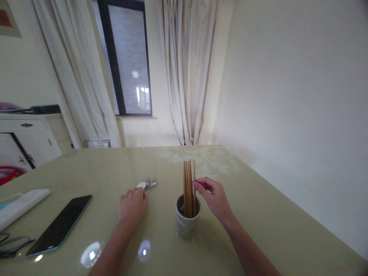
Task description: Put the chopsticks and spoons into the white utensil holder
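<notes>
A grey cup-shaped holder [187,229] stands upright on the table, with several wooden chopsticks [188,188] upright in it. The thumb and fingertips of my right hand [212,194] pinch one chopstick [194,168] at the right side of the bunch; its lower end is still inside the holder. To the left of the holder, my left hand [132,204] rests low on the table with its fingers curled over the handles of some spoons [147,184]. One white and a couple of shiny metal spoon bowls stick out past the fingers. The handles are hidden under the hand.
A black tablet [61,224] lies at the left, beside a white flat object [24,207] and eyeglasses [14,245]. The glossy table [258,214] runs up to a wall on the right. Behind it are curtains [189,76], a window and a white cabinet [34,134].
</notes>
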Demonstrator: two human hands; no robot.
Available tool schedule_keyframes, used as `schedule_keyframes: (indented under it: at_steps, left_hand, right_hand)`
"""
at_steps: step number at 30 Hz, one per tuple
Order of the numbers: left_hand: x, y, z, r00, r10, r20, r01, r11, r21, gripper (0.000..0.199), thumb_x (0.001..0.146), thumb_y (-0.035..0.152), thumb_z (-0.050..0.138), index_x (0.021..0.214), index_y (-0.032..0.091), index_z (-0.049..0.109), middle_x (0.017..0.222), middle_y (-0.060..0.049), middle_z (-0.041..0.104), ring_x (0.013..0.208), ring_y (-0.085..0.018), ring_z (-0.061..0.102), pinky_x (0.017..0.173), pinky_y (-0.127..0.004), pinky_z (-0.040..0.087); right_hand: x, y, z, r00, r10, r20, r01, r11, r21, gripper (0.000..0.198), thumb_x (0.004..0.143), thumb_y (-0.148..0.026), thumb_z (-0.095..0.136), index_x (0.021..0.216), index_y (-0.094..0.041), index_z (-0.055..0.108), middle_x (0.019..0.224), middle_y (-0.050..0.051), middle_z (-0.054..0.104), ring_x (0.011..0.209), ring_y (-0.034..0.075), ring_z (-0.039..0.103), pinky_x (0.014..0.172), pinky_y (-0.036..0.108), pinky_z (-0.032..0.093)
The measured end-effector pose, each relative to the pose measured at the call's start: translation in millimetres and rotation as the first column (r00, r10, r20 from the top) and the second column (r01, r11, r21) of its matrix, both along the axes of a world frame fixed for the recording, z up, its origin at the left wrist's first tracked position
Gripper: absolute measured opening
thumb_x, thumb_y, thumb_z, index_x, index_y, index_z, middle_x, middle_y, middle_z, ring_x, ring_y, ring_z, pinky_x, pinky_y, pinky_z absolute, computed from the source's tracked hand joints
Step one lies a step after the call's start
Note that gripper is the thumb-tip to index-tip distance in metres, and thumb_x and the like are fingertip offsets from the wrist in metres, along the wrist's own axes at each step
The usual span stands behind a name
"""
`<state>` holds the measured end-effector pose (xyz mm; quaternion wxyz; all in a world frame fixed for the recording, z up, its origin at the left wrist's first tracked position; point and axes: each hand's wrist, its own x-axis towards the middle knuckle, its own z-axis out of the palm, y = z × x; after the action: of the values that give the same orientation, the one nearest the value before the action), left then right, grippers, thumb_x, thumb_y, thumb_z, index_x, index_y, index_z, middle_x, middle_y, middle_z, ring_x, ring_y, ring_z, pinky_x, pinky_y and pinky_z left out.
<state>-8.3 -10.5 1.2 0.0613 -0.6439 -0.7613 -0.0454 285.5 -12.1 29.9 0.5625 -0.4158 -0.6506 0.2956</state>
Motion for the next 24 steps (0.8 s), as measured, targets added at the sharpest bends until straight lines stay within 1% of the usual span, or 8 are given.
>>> schedule_keyframes:
  at_steps: [9, 13, 15, 18, 20, 21, 23, 24]
  left_hand:
    - [8.9, 0.8, -3.8, 0.998, -0.036, 0.046, 0.035, 0.999, 0.018, 0.029, 0.1, 0.024, 0.045, 0.1, 0.016, 0.074, 0.113, -0.015, 0.079, 0.114, -0.032, 0.071, 0.094, -0.042, 0.049]
    - [12.0, 2.3, -5.7, 0.996, -0.062, 0.059, 0.059, 0.997, 0.057, 0.029, 0.1, 0.025, 0.045, 0.096, 0.017, 0.073, 0.103, -0.015, 0.08, 0.107, -0.031, 0.074, 0.092, -0.04, 0.049]
    - [13.0, 3.4, -5.3, 0.993, -0.058, 0.099, 0.051, 0.996, 0.071, 0.028, 0.101, 0.027, 0.046, 0.098, 0.018, 0.072, 0.097, -0.014, 0.08, 0.101, -0.031, 0.075, 0.089, -0.04, 0.05]
    - [15.2, 5.9, -4.5, 0.974, -0.06, 0.22, 0.036, 0.993, 0.109, 0.024, 0.102, 0.03, 0.048, 0.101, 0.02, 0.07, 0.101, -0.011, 0.082, 0.096, -0.028, 0.076, 0.086, -0.037, 0.05]
    - [19.0, 7.4, -4.7, 0.922, -0.121, 0.368, 0.061, 0.983, 0.172, 0.021, 0.101, 0.032, 0.051, 0.1, 0.022, 0.069, 0.1, -0.008, 0.082, 0.092, -0.024, 0.076, 0.083, -0.033, 0.05]
    - [21.9, 7.8, -5.1, 0.873, -0.177, 0.454, 0.084, 0.972, 0.219, 0.02, 0.1, 0.034, 0.053, 0.098, 0.023, 0.069, 0.098, -0.006, 0.082, 0.089, -0.023, 0.075, 0.081, -0.032, 0.05]
    - [29.6, 7.4, -6.3, 0.744, -0.302, 0.596, 0.132, 0.941, 0.313, 0.022, 0.097, 0.04, 0.055, 0.096, 0.023, 0.07, 0.09, -0.005, 0.081, 0.08, -0.022, 0.073, 0.076, -0.032, 0.051]
    - [34.0, 6.5, -6.9, 0.677, -0.355, 0.645, 0.154, 0.925, 0.348, 0.025, 0.096, 0.043, 0.056, 0.095, 0.023, 0.071, 0.087, -0.004, 0.081, 0.076, -0.022, 0.072, 0.073, -0.032, 0.051]
  right_hand:
    - [-1.0, 2.9, -6.0, 0.999, 0.028, -0.016, -0.029, 0.999, -0.046, 0.039, 0.093, -0.056, 0.074, 0.086, -0.018, 0.082, 0.077, 0.006, 0.077, 0.071, 0.021, 0.067, 0.065, 0.03, 0.051]
    - [-1.5, 4.5, -6.7, 0.998, 0.041, -0.053, -0.044, 0.997, -0.064, 0.048, 0.095, -0.062, 0.069, 0.083, -0.018, 0.082, 0.07, 0.005, 0.073, 0.064, 0.019, 0.063, 0.061, 0.029, 0.048]
    - [-2.1, 6.8, -8.1, 0.996, 0.031, -0.084, -0.038, 0.996, -0.078, 0.053, 0.095, -0.066, 0.067, 0.081, -0.017, 0.081, 0.067, 0.005, 0.071, 0.062, 0.018, 0.06, 0.059, 0.029, 0.047]
    - [-4.6, 13.0, -14.0, 0.99, 0.012, -0.139, -0.028, 0.993, -0.119, 0.06, 0.093, -0.073, 0.065, 0.079, -0.016, 0.079, 0.064, 0.004, 0.068, 0.059, 0.017, 0.057, 0.057, 0.028, 0.044]
    - [-7.5, 17.6, -19.7, 0.987, 0.004, -0.162, -0.03, 0.987, -0.16, 0.064, 0.089, -0.078, 0.065, 0.074, -0.017, 0.076, 0.061, 0.002, 0.064, 0.056, 0.016, 0.054, 0.055, 0.028, 0.042]
    - [-9.3, 19.4, -22.6, 0.987, 0.004, -0.162, -0.034, 0.983, -0.181, 0.065, 0.087, -0.079, 0.066, 0.071, -0.017, 0.074, 0.06, 0.001, 0.062, 0.055, 0.016, 0.053, 0.054, 0.028, 0.041]
    - [-13.6, 21.3, -27.2, 0.987, 0.028, -0.157, -0.062, 0.975, -0.215, 0.065, 0.085, -0.08, 0.068, 0.07, -0.018, 0.072, 0.061, 0.001, 0.061, 0.057, 0.017, 0.054, 0.055, 0.028, 0.041]
    - [-15.9, 21.4, -28.8, 0.985, 0.058, -0.162, -0.094, 0.97, -0.226, 0.063, 0.085, -0.079, 0.069, 0.073, -0.018, 0.074, 0.064, 0.001, 0.063, 0.061, 0.018, 0.056, 0.057, 0.028, 0.043]
